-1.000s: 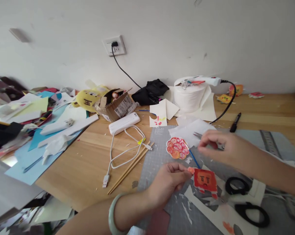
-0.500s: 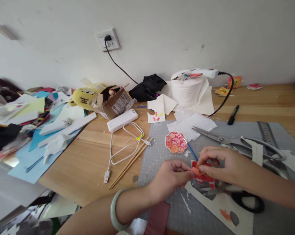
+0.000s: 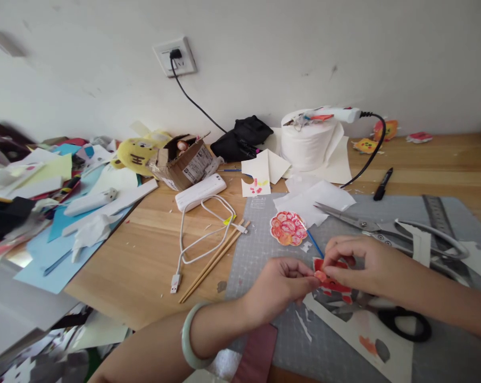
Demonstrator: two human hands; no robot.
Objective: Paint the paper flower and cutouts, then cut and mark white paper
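My left hand (image 3: 286,284) is closed in a pinch on a small orange-pink paper piece (image 3: 320,275). The fingertips of my right hand (image 3: 356,260) pinch at that piece's other side and hide part of it. Just behind the fingers is a red paper cutout (image 3: 345,292) with a drawn face and white edges, partly covered by my right hand. Beyond my hands, a red and orange scalloped paper cutout (image 3: 288,229) lies on the grey cutting mat (image 3: 250,250). A blue thin stick (image 3: 314,243) runs from it toward my right hand.
Large scissors (image 3: 356,221) and a metal ruler (image 3: 438,215) lie right; black-handled scissors (image 3: 404,324) rest under my right forearm. A black marker (image 3: 383,184), tissue roll (image 3: 306,146) with a corded white tool (image 3: 340,114), chopsticks (image 3: 212,263) and white cable (image 3: 181,239) surround the mat.
My fingers have shifted slightly around the small paper piece, which stays between both hands. The whole view has tilted a little; the other things lie as before.
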